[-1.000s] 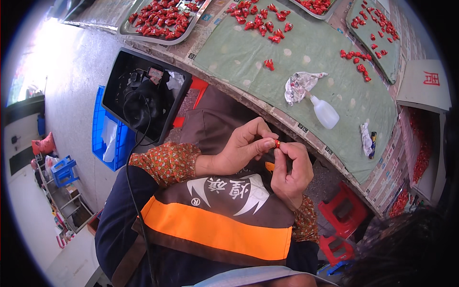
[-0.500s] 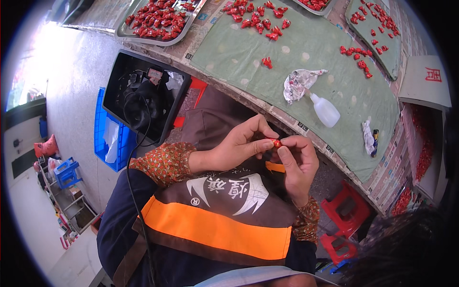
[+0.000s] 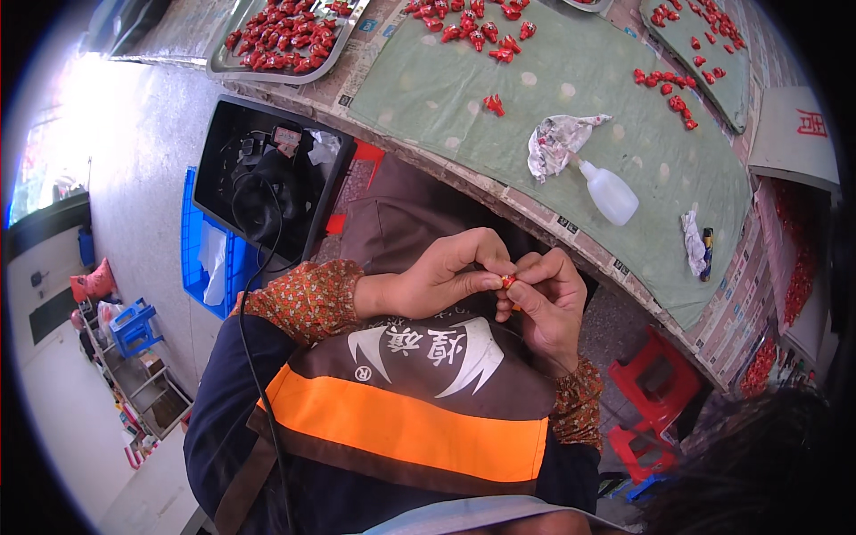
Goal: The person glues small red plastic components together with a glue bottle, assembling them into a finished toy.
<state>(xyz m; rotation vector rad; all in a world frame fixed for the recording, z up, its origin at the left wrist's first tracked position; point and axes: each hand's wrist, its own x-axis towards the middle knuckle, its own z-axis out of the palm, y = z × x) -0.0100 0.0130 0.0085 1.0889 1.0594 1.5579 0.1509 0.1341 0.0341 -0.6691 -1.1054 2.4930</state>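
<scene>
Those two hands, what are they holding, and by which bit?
A small red piece, in the fingers of the left hand and right hand; too hidden to tell which part.

Held red piece [image 3: 507, 281]: glossy, smooth. Tray [image 3: 260, 78]: metal, shiny rim. Green covering [image 3: 412, 80]: matt, creased, cloth-like. Bottle [image 3: 613, 198]: translucent, smooth plastic. Black tub [image 3: 326, 189]: plastic, low sheen. Apron [image 3: 522, 390]: matt cloth. Oversleeve [image 3: 308, 301]: gathered cloth, matt. Red stool [image 3: 667, 399]: smooth plastic.

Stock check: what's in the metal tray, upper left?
Metal tray: many small red pieces, bare metal near its edges. Base under them is covered; the far end is out of frame.
</scene>
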